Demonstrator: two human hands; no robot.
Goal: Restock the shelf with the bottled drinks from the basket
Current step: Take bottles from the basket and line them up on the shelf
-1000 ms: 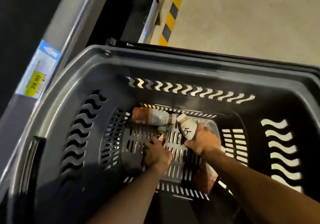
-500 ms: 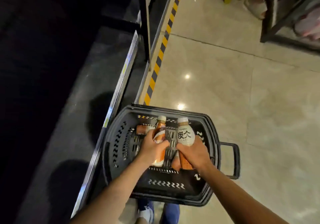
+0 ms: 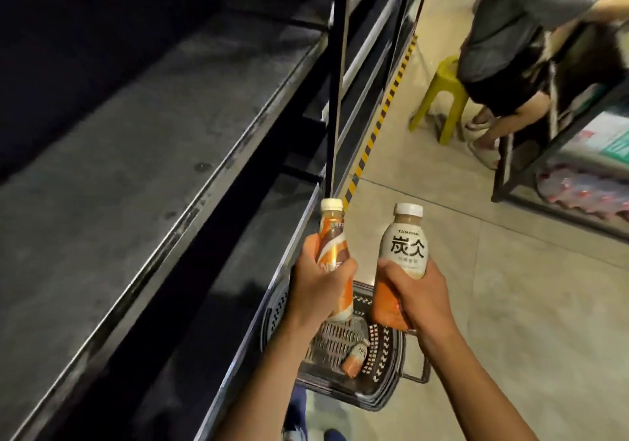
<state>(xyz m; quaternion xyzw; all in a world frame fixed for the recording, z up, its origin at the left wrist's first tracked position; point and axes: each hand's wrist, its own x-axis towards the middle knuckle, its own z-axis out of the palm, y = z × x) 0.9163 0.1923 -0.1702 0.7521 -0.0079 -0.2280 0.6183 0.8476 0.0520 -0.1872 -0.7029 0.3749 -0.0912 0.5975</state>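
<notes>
While both hands are raised above the basket, each one holds a bottled drink upright. The left hand [image 3: 318, 284] is wrapped around the middle of an orange-swirl bottle [image 3: 335, 253] with a white cap, its fingers closed over the label. The right hand [image 3: 413, 291] grips the lower part of a cream-label bottle [image 3: 405, 246], which carries large dark characters above an orange lower band and also has a white cap. The two bottles stand side by side, near each other but apart.

Below the hands sits the dark slotted basket [image 3: 384, 386] on the pale tiled floor [image 3: 527, 304], just beside the shelf unit. One more bottle [image 3: 355, 360] lies on its side on the basket's bottom.

To the left runs the grey shelf [image 3: 119, 154], its metal front edge slanting across the view, with a darker lower shelf board [image 3: 245, 253] beneath it, next to the orange-swirl bottle. A thin black upright post [image 3: 335, 83] rises behind that bottle's cap. A yellow-and-black striped strip [image 3: 384, 113] marks the floor along the unit's foot.

Farther off, another person in a grey top [image 3: 520, 15] sits on a yellow stool [image 3: 442, 96], beside a second rack [image 3: 578, 154] holding packaged goods.
</notes>
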